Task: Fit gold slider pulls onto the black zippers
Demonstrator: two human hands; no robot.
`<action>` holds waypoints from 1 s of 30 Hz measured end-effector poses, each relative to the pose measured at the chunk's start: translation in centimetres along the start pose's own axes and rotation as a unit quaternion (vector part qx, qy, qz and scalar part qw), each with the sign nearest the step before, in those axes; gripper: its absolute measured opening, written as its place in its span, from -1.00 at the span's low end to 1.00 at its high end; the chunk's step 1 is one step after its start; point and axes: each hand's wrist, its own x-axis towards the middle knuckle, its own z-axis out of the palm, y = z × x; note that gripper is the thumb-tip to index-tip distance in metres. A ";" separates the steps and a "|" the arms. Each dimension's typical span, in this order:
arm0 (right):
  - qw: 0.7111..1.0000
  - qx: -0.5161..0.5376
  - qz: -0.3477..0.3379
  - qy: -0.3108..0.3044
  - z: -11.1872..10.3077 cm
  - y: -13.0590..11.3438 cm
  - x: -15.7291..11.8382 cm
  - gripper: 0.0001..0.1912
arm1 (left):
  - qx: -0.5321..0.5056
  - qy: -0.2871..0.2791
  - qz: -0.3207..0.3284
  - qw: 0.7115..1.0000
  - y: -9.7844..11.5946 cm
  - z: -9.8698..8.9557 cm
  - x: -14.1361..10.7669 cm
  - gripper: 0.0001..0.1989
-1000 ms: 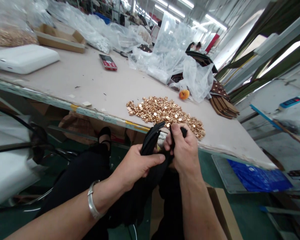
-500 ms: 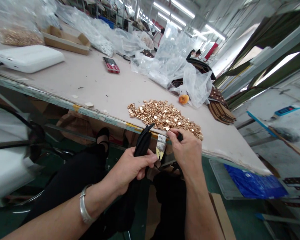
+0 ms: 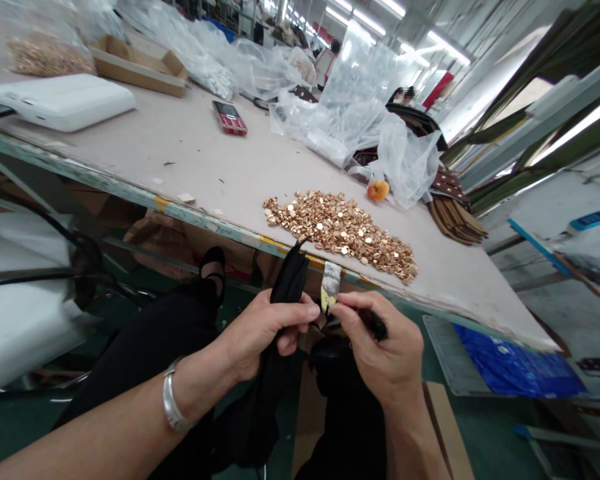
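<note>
Under the hands, an open cardboard box [image 3: 310, 420] is sitting near the knees, mostly blocked from view by dark clothing. The left hand [image 3: 273, 327] is pinching a black bundle [image 3: 290, 277] between thumb and fingers; this grip is probably keeping its layers together while the tips are pointing up. Its lower part is hanging below that hand and is blending into the black trousers, so its end is getting lost. The right hand [image 3: 390, 347] is curling around a dark piece [image 3: 377, 325], which the palm is mostly hiding. Its thumb and forefinger are closing near the tip of a worn metal tongue [image 3: 331, 283] between the hands; whether they are touching it, I cannot tell. The tongue is jutting from the table edge, presumably for easy reach.

Just beyond the hands, a heap of gold-coloured pieces [image 3: 345, 230] is lying along the near side of the tabletop [image 3: 190, 167], likely for quick picking. Farther off, ahead of the left hand, a phone [image 3: 230, 119] is lying face up. Beyond the heap, crumpled clear plastic [image 3: 340, 127] is partly covering dark items.
</note>
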 end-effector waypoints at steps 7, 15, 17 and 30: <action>0.999 -0.038 -0.032 -0.016 1.1 -1.1 -1.2 -0.97 | -0.073 -0.010 -0.019 0.997 0.0 -0.3 -0.5 -0.42; 0.996 0.027 0.084 0.010 1.9 -0.6 -0.4 -0.96 | -0.072 -0.007 -0.014 0.997 -0.2 -0.3 -0.6 -0.43; 0.987 0.078 0.137 0.016 2.1 -0.5 -0.1 -0.93 | -0.055 0.001 -0.002 0.998 -0.5 -0.2 -0.5 -0.59; 0.900 0.332 0.274 0.072 1.9 -0.8 -1.6 -0.78 | 0.107 0.041 0.089 0.989 -1.6 0.2 -1.1 -0.71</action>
